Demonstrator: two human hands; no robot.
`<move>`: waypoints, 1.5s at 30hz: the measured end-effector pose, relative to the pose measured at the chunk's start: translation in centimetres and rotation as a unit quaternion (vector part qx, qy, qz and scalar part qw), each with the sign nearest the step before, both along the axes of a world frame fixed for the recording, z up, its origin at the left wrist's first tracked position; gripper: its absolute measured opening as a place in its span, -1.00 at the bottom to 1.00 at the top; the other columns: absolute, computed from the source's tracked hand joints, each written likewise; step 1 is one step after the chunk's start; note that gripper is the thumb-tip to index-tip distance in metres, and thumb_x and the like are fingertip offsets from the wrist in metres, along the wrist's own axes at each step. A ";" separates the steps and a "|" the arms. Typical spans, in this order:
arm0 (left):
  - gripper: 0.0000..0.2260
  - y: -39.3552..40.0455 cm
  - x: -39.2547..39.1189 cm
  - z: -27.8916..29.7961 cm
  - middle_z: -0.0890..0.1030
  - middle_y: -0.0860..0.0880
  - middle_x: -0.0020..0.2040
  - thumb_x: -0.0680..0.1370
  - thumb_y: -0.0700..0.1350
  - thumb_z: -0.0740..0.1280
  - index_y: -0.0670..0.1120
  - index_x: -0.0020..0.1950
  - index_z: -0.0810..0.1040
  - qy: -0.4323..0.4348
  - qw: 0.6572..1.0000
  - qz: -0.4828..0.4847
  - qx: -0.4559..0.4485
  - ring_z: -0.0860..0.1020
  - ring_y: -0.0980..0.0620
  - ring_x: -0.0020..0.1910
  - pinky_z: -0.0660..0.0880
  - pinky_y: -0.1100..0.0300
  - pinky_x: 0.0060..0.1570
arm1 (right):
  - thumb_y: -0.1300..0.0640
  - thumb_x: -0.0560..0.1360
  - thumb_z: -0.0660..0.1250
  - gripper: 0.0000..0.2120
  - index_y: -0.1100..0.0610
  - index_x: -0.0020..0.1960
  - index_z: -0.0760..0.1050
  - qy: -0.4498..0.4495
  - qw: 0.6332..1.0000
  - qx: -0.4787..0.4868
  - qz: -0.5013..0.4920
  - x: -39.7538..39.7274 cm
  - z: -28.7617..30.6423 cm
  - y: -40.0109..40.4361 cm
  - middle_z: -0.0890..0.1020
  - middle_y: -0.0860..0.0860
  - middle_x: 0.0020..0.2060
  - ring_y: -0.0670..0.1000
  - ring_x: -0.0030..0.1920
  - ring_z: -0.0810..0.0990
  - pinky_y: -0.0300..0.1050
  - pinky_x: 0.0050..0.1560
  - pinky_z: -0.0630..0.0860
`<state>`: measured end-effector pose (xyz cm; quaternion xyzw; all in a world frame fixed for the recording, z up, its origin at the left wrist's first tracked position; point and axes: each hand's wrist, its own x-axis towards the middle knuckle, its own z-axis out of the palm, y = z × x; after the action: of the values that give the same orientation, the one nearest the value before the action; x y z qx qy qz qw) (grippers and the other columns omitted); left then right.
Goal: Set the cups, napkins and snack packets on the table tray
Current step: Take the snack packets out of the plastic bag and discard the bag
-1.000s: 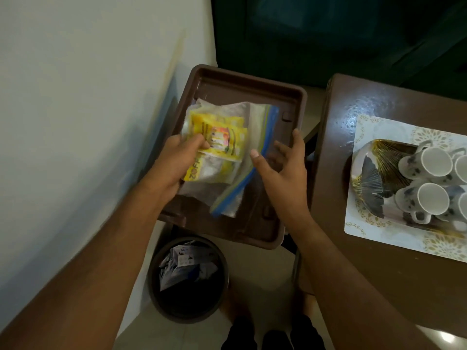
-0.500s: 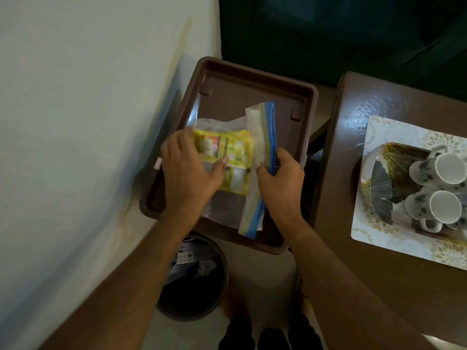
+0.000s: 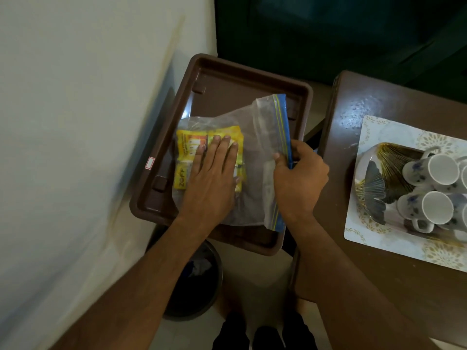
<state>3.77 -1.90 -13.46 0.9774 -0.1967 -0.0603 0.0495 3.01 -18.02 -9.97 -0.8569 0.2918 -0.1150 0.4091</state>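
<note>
A brown plastic tray [image 3: 222, 79] stands against the wall. In it lies a clear zip bag [image 3: 260, 137] with a blue seal strip, holding yellow snack packets [image 3: 188, 147]. My left hand [image 3: 212, 178] lies flat on the packets, fingers spread, pressing the bag down. My right hand [image 3: 298, 178] pinches the blue seal edge of the bag at its right side. Several white cups [image 3: 437, 190] with blue flowers lie on a decorated plate [image 3: 374, 178] on the brown table to the right. I see no napkins.
A white wall [image 3: 75, 122] runs along the left. A dark waste bin [image 3: 199, 279] with crumpled paper stands on the floor below the tray. The brown table [image 3: 374, 261] carries a patterned placemat [image 3: 394, 243]. Dark green fabric fills the top background.
The bag with packets came down from my raised hands onto the tray. My left hand went from gripping the packets to lying flat on them; my right hand took the seal edge.
</note>
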 end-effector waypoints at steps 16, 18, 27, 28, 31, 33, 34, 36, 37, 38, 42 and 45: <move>-0.14 -2.2 0.0 1.6 0.12 -0.21 0.68 0.48 -0.04 0.49 -0.18 0.65 0.12 0.041 0.997 0.050 0.030 0.02 -0.21 0.69 0.02 -0.23 0.64 | 0.07 0.44 0.57 -0.78 0.11 0.05 0.72 -0.009 1.000 -0.023 -0.012 -0.7 0.0 -4.5 0.71 -0.04 -0.13 -0.16 -0.20 0.64 -0.35 -0.13 0.57; -0.18 -3.5 0.0 2.4 0.16 -0.21 0.67 0.46 -0.15 0.50 -0.19 0.63 0.18 0.035 0.996 0.076 -0.008 0.06 -0.20 0.68 0.04 -0.21 0.65 | 0.10 0.44 0.58 -0.81 0.12 0.01 0.71 -0.023 0.999 -0.030 -0.008 -0.7 0.2 -4.4 0.69 -0.01 -0.12 -0.10 -0.17 0.63 -0.35 -0.12 0.54; -0.83 -9.8 0.3 6.6 0.65 0.11 -0.16 0.63 0.01 0.39 -0.09 0.05 0.66 0.074 0.872 0.271 -0.400 0.62 0.21 -0.18 0.53 0.42 -0.18 | 0.10 0.49 0.51 -0.85 0.12 0.04 0.70 -0.028 0.996 0.068 0.047 -0.5 1.6 -4.4 0.70 -0.08 -0.23 -0.19 -0.24 0.68 -0.35 -0.20 0.60; -0.80 -10.3 0.6 6.7 0.65 0.12 -0.19 0.62 0.05 0.40 -0.08 0.02 0.67 0.092 0.860 0.283 -0.415 0.62 0.24 -0.20 0.51 0.45 -0.23 | 0.11 0.53 0.48 -0.84 0.14 0.07 0.70 -0.032 0.993 0.100 0.061 -0.5 1.7 -4.4 0.73 -0.04 -0.19 -0.16 -0.20 0.70 -0.28 -0.16 0.64; -0.80 -11.2 1.0 6.8 0.66 0.11 -0.22 0.58 0.06 0.45 -0.07 0.00 0.67 0.105 0.848 0.303 -0.422 0.63 0.24 -0.23 0.49 0.48 -0.28 | 0.23 0.63 0.31 -0.81 0.18 0.14 0.69 -0.032 0.977 0.186 0.095 -0.7 1.6 -4.6 0.75 0.03 -0.09 -0.03 -0.04 0.74 0.05 0.02 0.70; -0.88 -11.3 1.1 6.7 0.65 0.10 -0.20 0.57 -0.04 0.47 -0.08 0.02 0.68 0.086 0.856 0.308 -0.405 0.61 0.25 -0.24 0.48 0.53 -0.29 | 0.35 0.64 0.22 -0.73 0.21 0.19 0.66 -0.017 0.968 0.226 0.112 -0.9 1.4 -4.9 0.75 0.08 0.00 0.04 0.05 0.73 0.17 0.10 0.67; -0.89 -11.4 1.1 6.7 0.67 0.09 -0.18 0.57 -0.10 0.46 -0.10 0.03 0.70 0.078 0.861 0.309 -0.397 0.61 0.24 -0.23 0.48 0.54 -0.28 | 0.40 0.63 0.19 -0.69 0.22 0.20 0.65 -0.012 0.963 0.240 0.121 -1.1 1.3 -5.0 0.74 0.11 0.01 0.08 0.07 0.73 0.19 0.11 0.67; -0.88 -11.5 0.8 6.8 0.71 0.02 -0.13 0.57 -0.18 0.42 -0.13 0.06 0.72 0.059 0.870 0.305 -0.384 0.61 0.20 -0.23 0.48 0.55 -0.26 | 0.47 0.59 0.16 -0.65 0.25 0.21 0.64 -0.005 0.957 0.257 0.133 -1.3 1.3 -5.3 0.74 0.16 -0.01 0.12 0.05 0.73 0.22 0.10 0.68; -0.87 -11.5 0.7 6.9 0.72 0.01 -0.13 0.57 -0.20 0.40 -0.14 0.06 0.72 0.047 0.874 0.301 -0.378 0.61 0.19 -0.22 0.47 0.54 -0.25 | 0.50 0.56 0.16 -0.63 0.27 0.20 0.63 -0.002 0.955 0.266 0.133 -1.3 1.3 -5.4 0.74 0.18 -0.01 0.13 0.05 0.73 0.23 0.09 0.68; -0.87 -11.5 0.5 7.1 0.71 0.02 -0.14 0.57 -0.20 0.39 -0.14 0.05 0.73 0.034 0.877 0.297 -0.376 0.60 0.19 -0.24 0.47 0.54 -0.25 | 0.52 0.54 0.16 -0.62 0.29 0.20 0.62 0.002 0.953 0.274 0.132 -1.2 1.2 -5.6 0.73 0.19 0.00 0.14 0.06 0.73 0.23 0.10 0.67; -0.92 -11.6 0.3 7.9 0.54 0.22 -0.32 0.52 -0.21 0.42 -0.13 -0.06 0.72 -0.010 0.868 0.287 -0.405 0.56 0.30 -0.34 0.45 0.55 -0.27 | 0.51 0.54 0.19 -0.66 0.32 0.22 0.59 0.052 0.933 0.323 0.150 -0.3 1.2 -5.7 0.72 0.21 0.06 0.13 0.11 0.72 0.19 0.20 0.65; -0.93 -11.8 0.4 8.2 0.52 0.25 -0.36 0.49 -0.23 0.42 -0.12 -0.11 0.71 -0.025 0.856 0.286 -0.430 0.59 0.27 -0.35 0.49 0.49 -0.30 | 0.47 0.58 0.23 -0.73 0.34 0.18 0.62 0.064 0.919 0.340 0.190 0.7 1.3 -5.7 0.74 0.22 0.00 0.12 0.05 0.74 0.09 0.14 0.69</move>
<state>4.16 -13.66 -5.27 0.8729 0.0836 0.0719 0.4753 3.69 -23.67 -8.64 -0.7112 0.1710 0.1262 0.6701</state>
